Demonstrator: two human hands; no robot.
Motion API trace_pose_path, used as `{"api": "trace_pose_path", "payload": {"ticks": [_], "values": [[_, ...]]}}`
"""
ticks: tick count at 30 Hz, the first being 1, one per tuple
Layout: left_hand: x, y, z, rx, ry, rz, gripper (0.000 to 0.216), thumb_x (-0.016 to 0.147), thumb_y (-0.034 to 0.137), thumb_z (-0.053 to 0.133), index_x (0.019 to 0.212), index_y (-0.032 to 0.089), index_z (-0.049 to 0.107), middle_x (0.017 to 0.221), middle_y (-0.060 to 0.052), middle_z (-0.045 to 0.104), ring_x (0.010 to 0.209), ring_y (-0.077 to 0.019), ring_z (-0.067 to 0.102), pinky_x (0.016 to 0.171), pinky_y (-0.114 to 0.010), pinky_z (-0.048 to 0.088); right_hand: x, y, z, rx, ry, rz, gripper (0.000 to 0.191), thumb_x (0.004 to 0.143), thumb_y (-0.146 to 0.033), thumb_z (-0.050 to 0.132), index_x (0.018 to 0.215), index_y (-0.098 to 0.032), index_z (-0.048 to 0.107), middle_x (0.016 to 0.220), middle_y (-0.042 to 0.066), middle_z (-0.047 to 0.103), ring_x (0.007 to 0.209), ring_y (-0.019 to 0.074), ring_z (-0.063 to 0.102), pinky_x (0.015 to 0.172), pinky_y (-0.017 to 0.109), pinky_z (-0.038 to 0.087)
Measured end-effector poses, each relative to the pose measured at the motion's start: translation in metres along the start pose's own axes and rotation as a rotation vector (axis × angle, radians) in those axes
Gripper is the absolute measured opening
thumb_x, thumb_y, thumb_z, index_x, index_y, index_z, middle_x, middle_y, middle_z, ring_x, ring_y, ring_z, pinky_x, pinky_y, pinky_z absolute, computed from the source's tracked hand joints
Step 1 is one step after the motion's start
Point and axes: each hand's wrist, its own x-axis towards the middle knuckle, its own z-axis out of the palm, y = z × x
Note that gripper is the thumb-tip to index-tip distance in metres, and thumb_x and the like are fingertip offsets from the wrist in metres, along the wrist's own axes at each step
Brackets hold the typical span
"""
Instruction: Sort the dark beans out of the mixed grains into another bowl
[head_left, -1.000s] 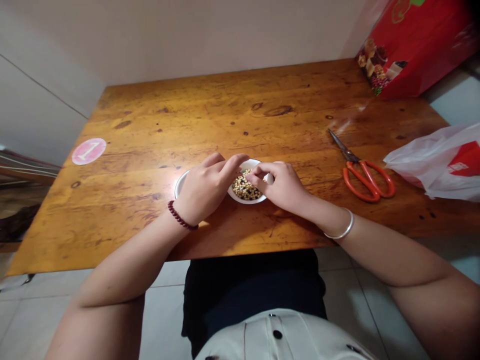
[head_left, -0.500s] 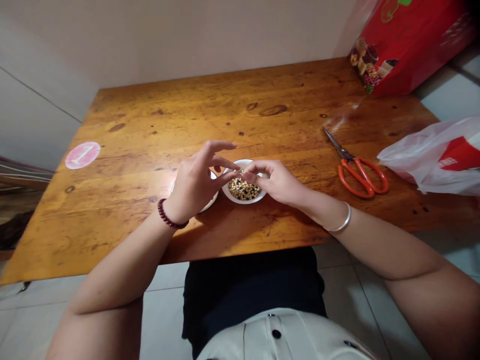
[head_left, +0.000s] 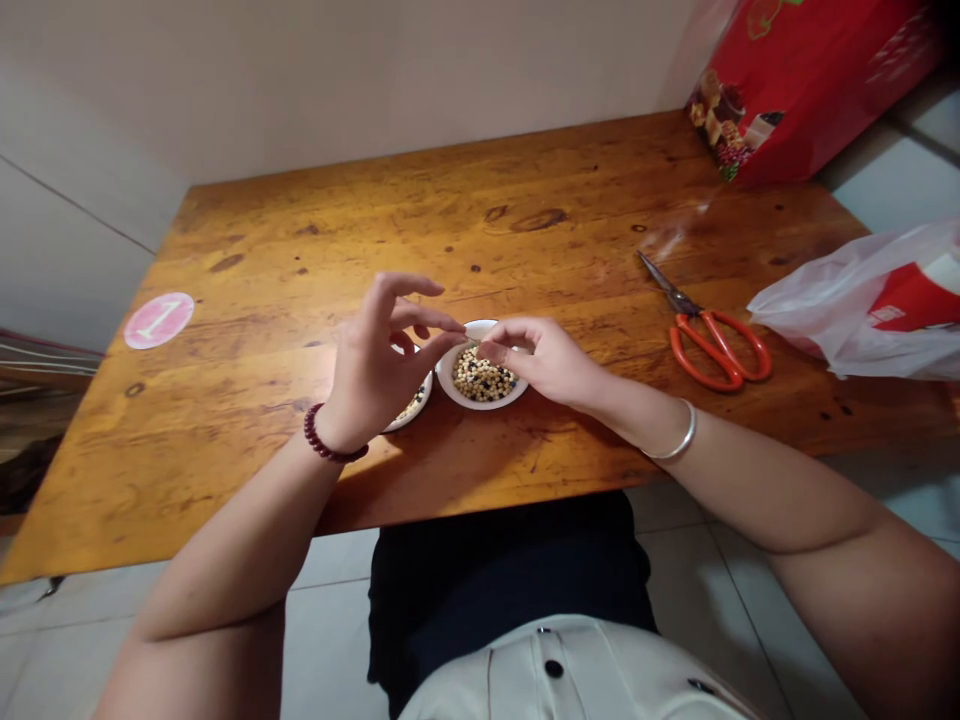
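Over a white bowl (head_left: 484, 403) of small pale beads (head_left: 484, 375) mixed with dark ones, my two hands meet fingertip to fingertip. My left hand (head_left: 386, 350) pinches with thumb and index finger, its other fingers raised and curved. A short thin strand (head_left: 472, 338) seems to run from that pinch to my right hand (head_left: 544, 360), whose thumb and index finger are pressed together. Anything smaller in the fingertips is too small to make out. A second bowl (head_left: 427, 397) with similar beads is partly hidden behind my left hand.
Orange-handled scissors (head_left: 716, 345) lie to the right on the wooden table (head_left: 300, 280). Beyond them are a white plastic bag (head_left: 832, 300) and a red printed bag (head_left: 817, 100). A round pink sticker marked 1 (head_left: 159, 320) is at the left.
My left hand has moved slightly left, away from my right fingertips, uncovering more of the left bowl's beads. My right hand stays over the bowl. The view has shifted a little.
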Motion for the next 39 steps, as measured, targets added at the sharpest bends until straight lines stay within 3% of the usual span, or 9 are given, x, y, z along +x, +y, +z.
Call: {"api": "trace_pose_path", "payload": {"ticks": [3, 6, 10, 14, 17, 20, 23, 30, 39], "values": [[-0.001, 0.000, -0.002, 0.025, -0.032, 0.044, 0.034, 0.084, 0.023, 0.073, 0.111, 0.025, 0.053, 0.084, 0.001, 0.072, 0.068, -0.0126, 0.067, 0.052, -0.023, 0.049, -0.001, 0.001, 0.000, -0.069, 0.001, 0.001, 0.026, 0.083, -0.042, 0.071, 0.080, -0.017, 0.073, 0.083, 0.004, 0.075, 0.078, 0.0159, 0.067, 0.079, 0.032, 0.051], [-0.001, -0.001, -0.006, 0.234, -0.046, 0.183, 0.020, 0.088, 0.024, 0.069, 0.105, 0.024, 0.059, 0.092, -0.002, 0.072, 0.075, -0.0145, 0.067, 0.063, -0.028, 0.053, -0.003, 0.002, 0.000, -0.181, 0.043, -0.012, 0.017, 0.085, -0.030, 0.068, 0.094, -0.018, 0.076, 0.097, 0.007, 0.077, 0.091, 0.0192, 0.070, 0.084, 0.034, 0.053], [-0.001, -0.004, -0.006, 0.361, -0.060, 0.301, 0.013, 0.089, 0.024, 0.068, 0.100, 0.022, 0.063, 0.091, -0.003, 0.070, 0.077, -0.0152, 0.065, 0.072, -0.031, 0.055, -0.006, 0.005, -0.001, -0.300, 0.117, -0.091, 0.026, 0.088, -0.029, 0.065, 0.111, -0.022, 0.074, 0.111, 0.006, 0.075, 0.103, 0.0202, 0.070, 0.092, 0.037, 0.053], [-0.006, -0.006, 0.003, 0.175, -0.003, 0.212, 0.023, 0.087, 0.027, 0.071, 0.104, 0.022, 0.056, 0.094, -0.002, 0.070, 0.070, -0.0113, 0.065, 0.061, -0.025, 0.055, -0.007, 0.008, 0.000, -0.275, 0.106, -0.115, 0.021, 0.087, -0.035, 0.067, 0.102, -0.023, 0.076, 0.105, 0.003, 0.078, 0.100, 0.0200, 0.072, 0.091, 0.035, 0.054], [-0.007, -0.006, 0.010, 0.006, 0.022, 0.142, 0.035, 0.083, 0.026, 0.075, 0.107, 0.024, 0.049, 0.091, 0.000, 0.071, 0.071, -0.0119, 0.070, 0.055, -0.022, 0.055, -0.008, 0.005, 0.001, -0.269, 0.127, -0.142, 0.016, 0.085, -0.033, 0.069, 0.092, -0.021, 0.078, 0.094, 0.003, 0.079, 0.088, 0.0188, 0.073, 0.081, 0.032, 0.055], [-0.006, -0.003, 0.012, -0.052, 0.091, 0.171, 0.047, 0.077, 0.028, 0.082, 0.109, 0.026, 0.047, 0.083, 0.004, 0.072, 0.067, -0.0115, 0.071, 0.052, -0.020, 0.055, -0.009, -0.001, 0.002, -0.305, 0.185, -0.202, 0.016, 0.086, -0.034, 0.069, 0.089, -0.021, 0.078, 0.090, 0.003, 0.080, 0.083, 0.0181, 0.073, 0.077, 0.031, 0.053], [-0.003, 0.000, 0.011, -0.061, 0.150, 0.210, 0.050, 0.075, 0.031, 0.083, 0.110, 0.027, 0.048, 0.083, 0.004, 0.073, 0.063, -0.0115, 0.071, 0.048, -0.021, 0.054, -0.011, -0.005, 0.002, -0.433, 0.269, -0.291, 0.011, 0.085, -0.031, 0.072, 0.085, -0.023, 0.079, 0.086, 0.002, 0.080, 0.077, 0.0177, 0.072, 0.085, 0.036, 0.048], [-0.006, 0.002, 0.010, -0.023, 0.121, 0.098, 0.047, 0.078, 0.033, 0.081, 0.111, 0.025, 0.048, 0.099, 0.000, 0.073, 0.073, -0.0150, 0.074, 0.053, -0.026, 0.059, -0.011, -0.006, 0.003, -0.441, 0.273, -0.292, 0.007, 0.084, -0.033, 0.074, 0.081, -0.027, 0.077, 0.088, -0.001, 0.080, 0.081, 0.0198, 0.074, 0.096, 0.041, 0.040], [-0.002, 0.005, 0.009, -0.214, 0.081, -0.071, 0.056, 0.073, 0.041, 0.083, 0.114, 0.029, 0.048, 0.090, 0.002, 0.069, 0.084, -0.0183, 0.076, 0.060, -0.024, 0.063, -0.012, -0.010, 0.004, -0.337, 0.274, -0.312, 0.009, 0.084, -0.032, 0.074, 0.082, -0.025, 0.078, 0.088, 0.001, 0.080, 0.081, 0.0182, 0.072, 0.092, 0.037, 0.044]]}}
